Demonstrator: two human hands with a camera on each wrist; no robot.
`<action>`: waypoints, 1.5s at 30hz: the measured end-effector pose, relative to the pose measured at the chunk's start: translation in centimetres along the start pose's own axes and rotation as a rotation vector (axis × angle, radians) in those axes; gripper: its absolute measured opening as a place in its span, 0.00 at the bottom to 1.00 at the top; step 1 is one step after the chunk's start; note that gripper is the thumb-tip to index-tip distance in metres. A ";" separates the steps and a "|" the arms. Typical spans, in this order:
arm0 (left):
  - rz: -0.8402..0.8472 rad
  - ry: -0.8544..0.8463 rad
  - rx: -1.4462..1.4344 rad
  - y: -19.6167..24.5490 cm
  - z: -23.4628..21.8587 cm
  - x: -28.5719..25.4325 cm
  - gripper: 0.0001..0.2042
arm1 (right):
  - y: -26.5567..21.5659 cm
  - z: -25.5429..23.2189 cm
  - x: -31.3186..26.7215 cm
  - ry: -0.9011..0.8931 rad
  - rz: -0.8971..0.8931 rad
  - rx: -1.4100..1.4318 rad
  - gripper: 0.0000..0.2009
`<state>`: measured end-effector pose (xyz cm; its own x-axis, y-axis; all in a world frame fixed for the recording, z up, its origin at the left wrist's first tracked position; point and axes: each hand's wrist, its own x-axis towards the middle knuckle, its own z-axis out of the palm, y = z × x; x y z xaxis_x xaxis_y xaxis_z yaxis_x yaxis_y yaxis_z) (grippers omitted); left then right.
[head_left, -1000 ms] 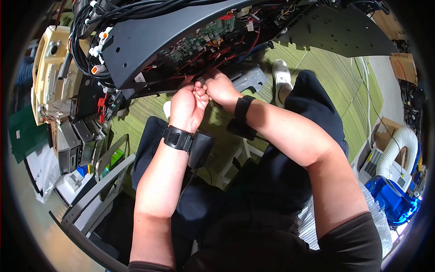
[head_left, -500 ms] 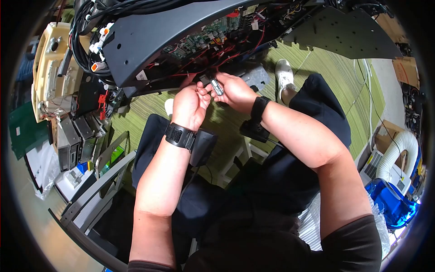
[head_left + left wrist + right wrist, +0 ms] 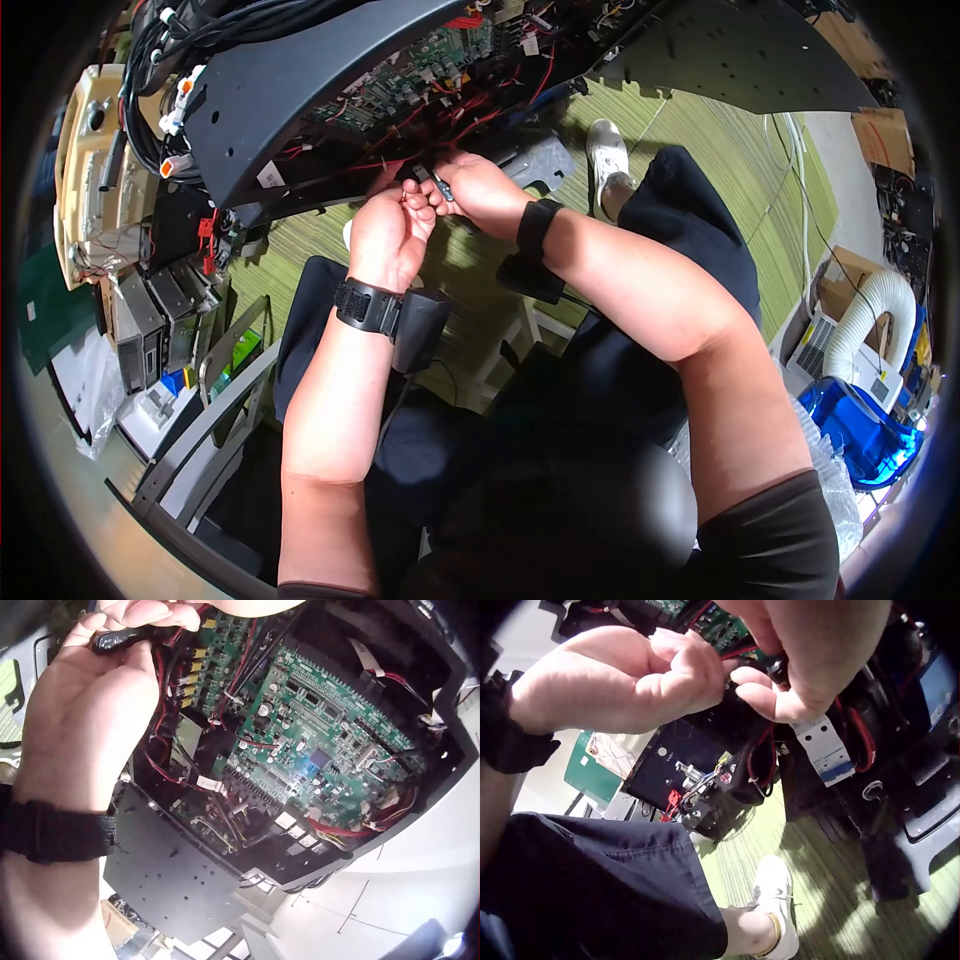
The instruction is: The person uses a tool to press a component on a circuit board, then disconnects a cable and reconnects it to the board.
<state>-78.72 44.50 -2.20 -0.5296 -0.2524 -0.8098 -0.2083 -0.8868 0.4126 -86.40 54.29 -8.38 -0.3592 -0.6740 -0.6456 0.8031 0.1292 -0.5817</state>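
Both hands meet under the edge of a black metal housing [image 3: 290, 95] that holds a green circuit board [image 3: 300, 742]. My right hand [image 3: 482, 192] grips a small black-and-silver piece [image 3: 442, 187] between thumb and fingers; its glossy dark end [image 3: 112, 641] shows in the left wrist view. Its exact kind I cannot tell. My left hand [image 3: 385, 235] is beside it, fingertips curled and pinched together close to the piece. A thin red wire [image 3: 739, 652] runs up to these left fingertips in the right wrist view, its end hidden by them.
Black cables with white connectors [image 3: 180, 110] hang at the housing's left. A dark perforated panel [image 3: 740, 65] juts out on the right. Stacked metal boxes [image 3: 140, 315] stand at the left; a white hose [image 3: 870, 310] and a blue shiny container [image 3: 860, 430] are at the right.
The right hand swung slightly outward, bringing the black-and-silver piece into sight, then came back toward the left hand. The left hand keeps its pinch, and the head view has shifted a little.
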 end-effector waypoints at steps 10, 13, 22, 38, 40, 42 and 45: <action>0.064 0.042 -0.003 -0.1 -0.3 0.3 0.08 | 0.7 0.6 0.6 0.124 -0.078 -0.030 0.12; 0.048 0.041 -0.012 0.1 -0.3 0.2 0.11 | 0.8 0.5 0.7 0.132 -0.083 -0.037 0.12; 0.032 0.027 -0.037 0.0 -0.9 0.8 0.08 | 0.8 0.6 0.6 0.133 -0.074 -0.070 0.13; 0.027 -0.004 -0.014 0.0 -1.3 1.0 0.06 | 0.2 0.7 0.2 0.139 -0.068 -0.120 0.16; 0.054 0.001 -0.012 0.0 -1.3 1.0 0.06 | 0.2 0.7 0.3 0.138 -0.070 -0.126 0.16; 0.053 0.006 -0.017 0.0 -1.2 1.0 0.06 | 0.4 0.6 0.3 0.152 -0.065 -0.138 0.14; 0.059 0.000 -0.019 0.0 -1.0 0.7 0.08 | 0.9 0.9 0.2 0.176 -0.067 -0.145 0.13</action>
<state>-78.26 43.92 -3.19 -0.5408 -0.3046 -0.7840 -0.1612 -0.8773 0.4520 -85.35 53.57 -8.58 -0.4972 -0.5486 -0.6722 0.7027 0.1998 -0.6828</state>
